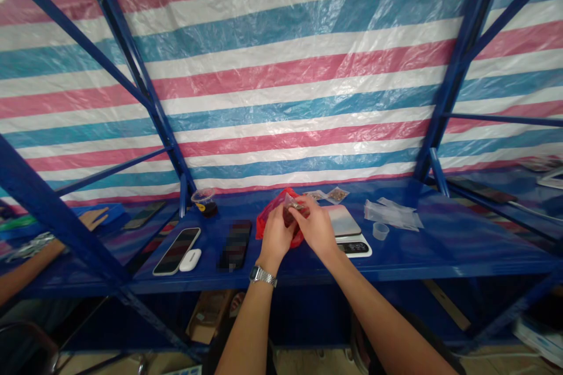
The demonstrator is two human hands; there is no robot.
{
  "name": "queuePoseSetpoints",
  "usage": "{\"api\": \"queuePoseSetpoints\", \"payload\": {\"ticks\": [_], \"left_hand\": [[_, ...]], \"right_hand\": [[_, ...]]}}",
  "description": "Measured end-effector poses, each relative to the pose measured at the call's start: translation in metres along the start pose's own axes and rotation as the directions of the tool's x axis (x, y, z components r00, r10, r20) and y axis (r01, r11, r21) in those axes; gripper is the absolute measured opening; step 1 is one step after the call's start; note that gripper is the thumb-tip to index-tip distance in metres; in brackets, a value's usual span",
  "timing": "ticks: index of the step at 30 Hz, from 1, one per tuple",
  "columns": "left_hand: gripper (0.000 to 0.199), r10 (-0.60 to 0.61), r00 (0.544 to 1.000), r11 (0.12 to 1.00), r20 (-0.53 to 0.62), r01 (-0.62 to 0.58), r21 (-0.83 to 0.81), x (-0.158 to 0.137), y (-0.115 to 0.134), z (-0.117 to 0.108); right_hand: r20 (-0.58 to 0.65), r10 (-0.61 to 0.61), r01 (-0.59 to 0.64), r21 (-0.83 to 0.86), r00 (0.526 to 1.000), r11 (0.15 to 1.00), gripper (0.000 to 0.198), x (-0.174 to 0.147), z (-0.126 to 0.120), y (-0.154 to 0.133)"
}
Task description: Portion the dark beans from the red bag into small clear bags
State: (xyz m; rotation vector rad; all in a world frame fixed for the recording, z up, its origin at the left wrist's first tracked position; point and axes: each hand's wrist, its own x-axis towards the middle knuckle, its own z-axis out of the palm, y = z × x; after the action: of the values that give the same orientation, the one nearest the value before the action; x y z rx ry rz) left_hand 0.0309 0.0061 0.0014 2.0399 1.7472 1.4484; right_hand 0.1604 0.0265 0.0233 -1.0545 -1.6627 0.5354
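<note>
Both my hands meet over a red plastic bag on the blue table. Between them is a small clear plastic bag with something dark reddish-brown inside; my fingers hide most of it. My left hand, with a metal watch at the wrist, is closed on its left side. My right hand pinches the same bag from the right. Just right of my hands sits a white digital scale with a silver plate, partly behind my right forearm. Behind it lie small filled clear bags.
To the right are a stack of flat clear bags and a small plastic cup. On the left lie a phone, a white earbud case, a dark phone and a tub of dark liquid. Another person's hand is at the far left.
</note>
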Motion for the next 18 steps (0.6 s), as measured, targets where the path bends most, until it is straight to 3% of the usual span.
{"api": "queuePoseSetpoints", "payload": {"ticks": [9, 18], "left_hand": [[0.051, -0.078, 0.996, 0.995, 0.031, 0.080, -0.062, 0.0068, 0.0036, -0.0033], [0.047, -0.073, 0.995, 0.994, 0.072, 0.079, -0.074, 0.0064, 0.0036, -0.0056]], "right_hand": [[-0.075, -0.144, 0.147, 0.033, 0.987, 0.989, 0.020, 0.0073, -0.0039, 0.0020], [-0.066, -0.058, 0.064, 0.083, 0.996, 0.995, 0.025, 0.0055, -0.0032, 0.0006]]}}
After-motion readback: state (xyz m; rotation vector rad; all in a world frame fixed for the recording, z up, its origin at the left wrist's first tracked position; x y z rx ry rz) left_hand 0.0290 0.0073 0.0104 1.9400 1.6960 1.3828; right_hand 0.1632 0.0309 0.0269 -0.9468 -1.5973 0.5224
